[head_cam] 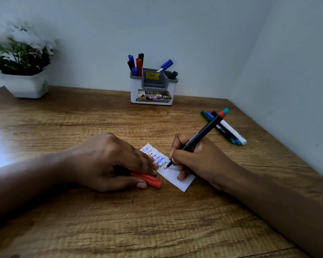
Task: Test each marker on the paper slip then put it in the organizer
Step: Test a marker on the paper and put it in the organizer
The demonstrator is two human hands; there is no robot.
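A white paper slip [177, 178] lies on the wooden table [157, 220], with several lines of blue, red and black writing on it. My right hand [198, 161] grips a black marker with a red end [205, 131], its tip touching the slip at a fresh red word. My left hand [112, 161] presses the slip's left edge with its fingers and holds a red cap [149, 178] against the table. The white and grey organizer [153, 90] stands by the back wall and holds several blue, red, black and green markers.
Several loose markers [226, 129] lie on the table at the right, near the side wall. A white pot with a plant [24, 84] stands at the back left corner. Walls close the table at the back and right.
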